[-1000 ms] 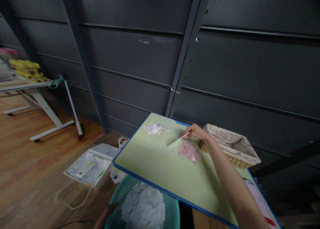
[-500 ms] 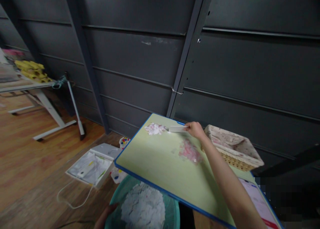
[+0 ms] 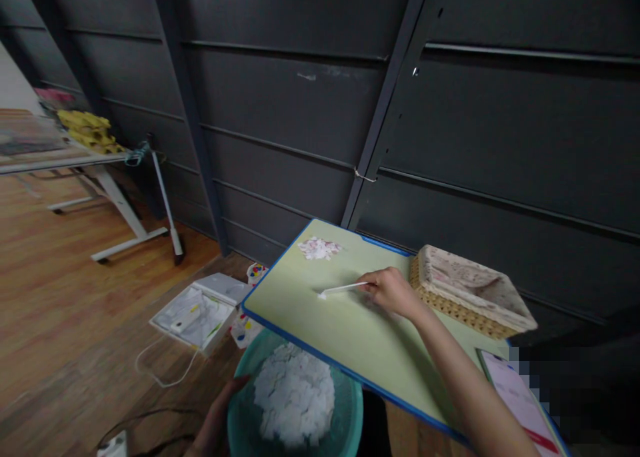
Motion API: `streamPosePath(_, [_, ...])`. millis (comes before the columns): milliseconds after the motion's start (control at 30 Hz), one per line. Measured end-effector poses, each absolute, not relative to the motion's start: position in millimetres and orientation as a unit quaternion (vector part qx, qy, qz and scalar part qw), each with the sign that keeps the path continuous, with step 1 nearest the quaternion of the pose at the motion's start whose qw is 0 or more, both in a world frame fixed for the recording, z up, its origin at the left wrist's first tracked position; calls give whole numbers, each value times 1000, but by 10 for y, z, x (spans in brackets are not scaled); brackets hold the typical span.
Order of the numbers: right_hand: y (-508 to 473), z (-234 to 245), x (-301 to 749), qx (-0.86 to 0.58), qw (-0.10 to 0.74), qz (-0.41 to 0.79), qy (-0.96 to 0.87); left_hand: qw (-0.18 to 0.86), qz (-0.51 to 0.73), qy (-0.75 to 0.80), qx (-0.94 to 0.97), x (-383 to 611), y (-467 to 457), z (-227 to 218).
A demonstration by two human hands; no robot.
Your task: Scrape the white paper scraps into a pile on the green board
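Observation:
My right hand [image 3: 393, 290] is closed around a thin white flat strip [image 3: 345, 288], held over the pale green board [image 3: 300, 317] with its edge toward me. At the strip's far end is a small white scrap [image 3: 322, 295]. A flat heap of white and pinkish scraps [image 3: 319, 248] lies near the board's far left corner. My left hand [image 3: 220, 410] grips the rim of a teal plastic basin [image 3: 354, 404] below the board's front edge. White flaky pieces [image 3: 295, 394] fill much of the basin. Most of the left fingers are hidden.
A cloth-lined wicker basket [image 3: 465, 310] stands at the board's back right, near a pinkish printed sheet [image 3: 517, 394]. An open white box [image 3: 197, 314] with a cord lies on the floor at left. A dark panelled wall [image 3: 285, 110] rises behind; a wheeled table [image 3: 65, 160] stands far left.
My right hand has moved the strip nearer to me and turned it edge-on. The pink scraps seen earlier on the board no longer show; my hand covers that spot. The view has shifted slightly.

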State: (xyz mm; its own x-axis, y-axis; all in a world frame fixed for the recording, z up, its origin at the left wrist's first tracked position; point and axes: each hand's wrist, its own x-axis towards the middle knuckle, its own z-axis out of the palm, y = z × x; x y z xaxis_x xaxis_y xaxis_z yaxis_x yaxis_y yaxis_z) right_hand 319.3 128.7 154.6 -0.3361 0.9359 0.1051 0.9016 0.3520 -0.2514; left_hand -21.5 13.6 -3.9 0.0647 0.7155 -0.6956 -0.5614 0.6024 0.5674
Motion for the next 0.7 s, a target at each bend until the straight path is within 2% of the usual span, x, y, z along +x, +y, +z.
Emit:
streamPosePath(400, [506, 1322, 2919, -496, 183, 122, -840, 762, 419, 480, 116, -89, 139, 253])
streamPosePath(700, [318, 1399, 2892, -487, 198, 157, -836, 781, 432, 426, 147, -83, 119, 239])
